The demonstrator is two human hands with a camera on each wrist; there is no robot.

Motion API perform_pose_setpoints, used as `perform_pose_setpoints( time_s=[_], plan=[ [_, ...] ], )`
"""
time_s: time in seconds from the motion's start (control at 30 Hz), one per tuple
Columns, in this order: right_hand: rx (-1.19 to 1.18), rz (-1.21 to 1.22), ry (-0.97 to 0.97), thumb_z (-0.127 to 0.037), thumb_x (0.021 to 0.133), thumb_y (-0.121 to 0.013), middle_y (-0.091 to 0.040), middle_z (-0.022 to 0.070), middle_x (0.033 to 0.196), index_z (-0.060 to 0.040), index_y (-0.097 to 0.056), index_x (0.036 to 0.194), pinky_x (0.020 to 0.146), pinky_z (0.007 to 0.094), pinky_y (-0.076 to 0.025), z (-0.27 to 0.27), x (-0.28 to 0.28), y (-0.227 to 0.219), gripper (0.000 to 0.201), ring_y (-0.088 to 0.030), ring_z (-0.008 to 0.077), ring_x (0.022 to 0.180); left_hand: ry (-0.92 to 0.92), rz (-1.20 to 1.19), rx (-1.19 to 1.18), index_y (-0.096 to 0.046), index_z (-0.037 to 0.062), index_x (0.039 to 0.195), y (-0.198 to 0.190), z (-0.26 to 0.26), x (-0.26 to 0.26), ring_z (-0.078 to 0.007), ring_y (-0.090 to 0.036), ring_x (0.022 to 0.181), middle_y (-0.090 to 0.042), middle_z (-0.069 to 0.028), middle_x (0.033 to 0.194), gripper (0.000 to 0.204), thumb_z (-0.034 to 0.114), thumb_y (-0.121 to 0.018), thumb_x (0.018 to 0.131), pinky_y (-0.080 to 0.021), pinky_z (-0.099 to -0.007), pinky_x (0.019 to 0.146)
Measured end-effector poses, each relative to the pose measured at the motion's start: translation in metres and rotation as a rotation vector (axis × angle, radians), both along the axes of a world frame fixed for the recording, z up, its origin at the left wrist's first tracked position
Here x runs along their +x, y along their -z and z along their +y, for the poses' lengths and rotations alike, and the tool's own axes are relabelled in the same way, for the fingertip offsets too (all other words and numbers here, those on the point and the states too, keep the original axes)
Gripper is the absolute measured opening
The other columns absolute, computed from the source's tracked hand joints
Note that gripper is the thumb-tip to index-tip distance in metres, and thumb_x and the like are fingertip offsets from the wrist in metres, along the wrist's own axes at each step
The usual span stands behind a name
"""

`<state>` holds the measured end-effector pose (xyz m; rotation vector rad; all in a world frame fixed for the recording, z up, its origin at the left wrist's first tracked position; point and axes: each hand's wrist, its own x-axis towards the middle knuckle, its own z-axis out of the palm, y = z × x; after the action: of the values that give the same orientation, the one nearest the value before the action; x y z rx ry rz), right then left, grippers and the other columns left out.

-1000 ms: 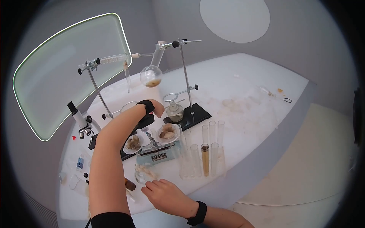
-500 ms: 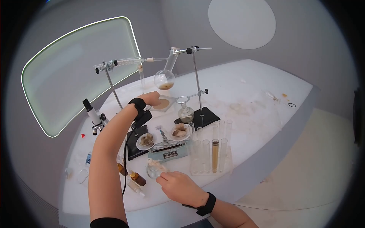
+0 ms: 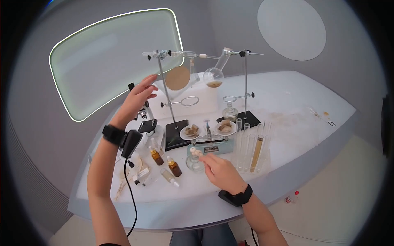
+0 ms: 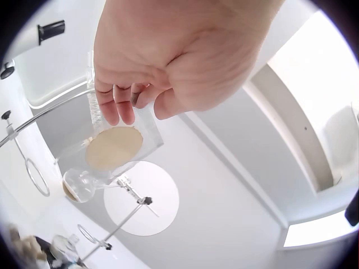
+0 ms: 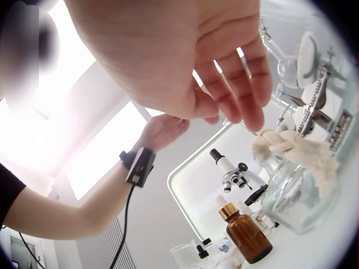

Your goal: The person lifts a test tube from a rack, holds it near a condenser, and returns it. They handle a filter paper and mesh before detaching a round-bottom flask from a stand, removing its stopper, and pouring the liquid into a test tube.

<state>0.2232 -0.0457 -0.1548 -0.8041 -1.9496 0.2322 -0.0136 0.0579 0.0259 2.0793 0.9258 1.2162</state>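
My left hand (image 3: 139, 96) is raised above the back left of the table. Its fingertips (image 4: 115, 106) pinch the edge of a clear square dish (image 3: 179, 78) holding a round tan disc (image 4: 115, 147), tilted up beside the condenser. My right hand (image 3: 219, 170) lies low at the front of the table. Its loosely bent fingers (image 5: 249, 106) reach a white cotton wad (image 3: 195, 151) that sits on top of a small glass jar (image 3: 193, 162). In the right wrist view the wad (image 5: 291, 147) lies just under the fingertips and is not gripped.
A two-pan balance (image 3: 209, 141) stands behind the jar, with a test tube rack (image 3: 250, 151) to its right. Two amber dropper bottles (image 3: 173, 166) and a microscope (image 3: 145, 119) are on the left. Behind, two retort stands (image 3: 245, 86) carry a round flask (image 3: 213, 77).
My left hand has lifted the clear dish with the tan disc off the table into the air. My right hand has stayed at the jar, fingertips now on the wad.
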Motion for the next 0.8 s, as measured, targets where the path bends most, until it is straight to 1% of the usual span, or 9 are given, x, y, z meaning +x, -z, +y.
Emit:
perform_pose_setpoints(
  time_s=[0.1, 0.17, 0.27, 0.43, 0.5, 0.53, 0.67, 0.73, 0.8],
  plan=[
    [-0.037, 0.022, 0.002, -0.003, 0.078, -0.054, -0.051, 0.0152, 0.102, -0.0030, -0.044, 0.113, 0.065, 0.0327, -0.047, 0.000, 0.003, -0.006, 0.037, -0.058, 0.0284, 0.078, 0.118, -0.233, -0.146, -0.033, -0.0015, 0.130, 0.032, -0.059, -0.041, -0.0108, -0.047, 0.103, -0.037, -0.0066, 0.133, 0.047, 0.013, -0.045, 0.088, -0.040, -0.0262, 0.088],
    [-0.006, 0.150, -0.024, -0.014, 0.078, -0.059, -0.044, 0.0196, 0.116, -0.0017, -0.034, 0.123, 0.086, 0.0364, -0.041, 0.000, -0.001, -0.006, 0.052, -0.048, 0.0348, 0.104, 0.087, -0.352, -0.237, -0.031, -0.0042, 0.130, 0.059, -0.100, -0.051, -0.0113, -0.049, 0.103, -0.034, -0.0083, 0.135, 0.052, 0.013, -0.049, 0.085, -0.040, -0.0255, 0.088],
    [-0.113, 0.147, -0.115, -0.023, 0.077, -0.065, -0.033, 0.0203, 0.128, -0.0004, -0.021, 0.131, 0.095, 0.0372, -0.033, -0.001, -0.005, -0.005, 0.073, -0.037, 0.0326, 0.117, 0.165, -0.463, -0.375, -0.031, -0.0047, 0.130, 0.101, -0.131, -0.064, -0.0108, -0.049, 0.102, -0.033, -0.0091, 0.136, 0.051, 0.013, -0.049, 0.085, -0.039, -0.0258, 0.090],
    [-0.169, 0.173, -0.188, -0.025, 0.075, -0.068, -0.036, 0.0184, 0.128, -0.0025, -0.014, 0.134, 0.092, 0.0358, -0.036, 0.003, -0.020, 0.001, 0.083, -0.043, 0.0256, 0.113, 0.234, -0.539, -0.426, -0.032, -0.0069, 0.129, 0.126, -0.147, -0.061, -0.0135, -0.049, 0.102, -0.031, -0.0123, 0.136, 0.060, 0.019, -0.057, 0.081, -0.040, -0.0275, 0.089],
    [-0.366, 0.216, -0.328, -0.021, 0.075, -0.068, -0.051, 0.0156, 0.115, -0.0044, -0.021, 0.133, 0.086, 0.0325, -0.040, 0.005, -0.020, -0.001, 0.076, -0.052, 0.0215, 0.101, 0.367, -0.582, -0.473, -0.032, -0.0074, 0.128, 0.131, -0.141, -0.059, -0.0143, -0.049, 0.102, -0.030, -0.0132, 0.137, 0.059, 0.019, -0.057, 0.081, -0.039, -0.0287, 0.090],
    [-0.403, 0.219, -0.305, -0.014, 0.076, -0.065, -0.062, 0.0091, 0.093, -0.0038, -0.041, 0.122, 0.077, 0.0285, -0.044, 0.007, -0.020, 0.000, 0.053, -0.059, 0.0163, 0.083, 0.397, -0.581, -0.472, -0.033, -0.0057, 0.129, 0.132, -0.138, -0.057, -0.0150, -0.050, 0.101, -0.031, -0.0130, 0.136, 0.057, 0.018, -0.055, 0.082, -0.039, -0.0293, 0.090],
    [-0.348, 0.178, -0.288, -0.008, 0.077, -0.062, -0.063, 0.0067, 0.079, -0.0018, -0.057, 0.100, 0.069, 0.0261, -0.045, 0.006, -0.017, -0.001, 0.025, -0.060, 0.0155, 0.072, 0.319, -0.466, -0.371, -0.048, 0.0001, 0.118, 0.140, -0.125, -0.055, -0.0153, -0.051, 0.100, -0.036, -0.0118, 0.134, 0.039, 0.014, -0.053, 0.083, -0.039, -0.0290, 0.090],
    [-0.116, 0.103, -0.013, -0.003, 0.076, -0.060, -0.063, 0.0074, 0.073, -0.0004, -0.061, 0.087, 0.064, 0.0251, -0.045, -0.003, -0.011, -0.008, 0.012, -0.061, 0.0160, 0.069, 0.136, -0.251, -0.205, -0.059, 0.0034, 0.098, 0.147, -0.118, -0.062, -0.0148, -0.051, 0.102, -0.045, -0.0084, 0.127, 0.018, 0.006, -0.051, 0.082, -0.040, -0.0287, 0.089],
    [-0.031, 0.124, 0.029, -0.001, 0.076, -0.059, -0.062, 0.0084, 0.074, -0.0008, -0.061, 0.087, 0.063, 0.0251, -0.045, -0.016, -0.006, -0.015, 0.011, -0.061, 0.0166, 0.068, 0.079, -0.112, -0.149, -0.059, 0.0026, 0.092, 0.162, -0.109, -0.060, -0.0164, -0.052, 0.101, -0.048, -0.0091, 0.122, 0.013, 0.005, -0.051, 0.082, -0.040, -0.0290, 0.088]
  ],
)
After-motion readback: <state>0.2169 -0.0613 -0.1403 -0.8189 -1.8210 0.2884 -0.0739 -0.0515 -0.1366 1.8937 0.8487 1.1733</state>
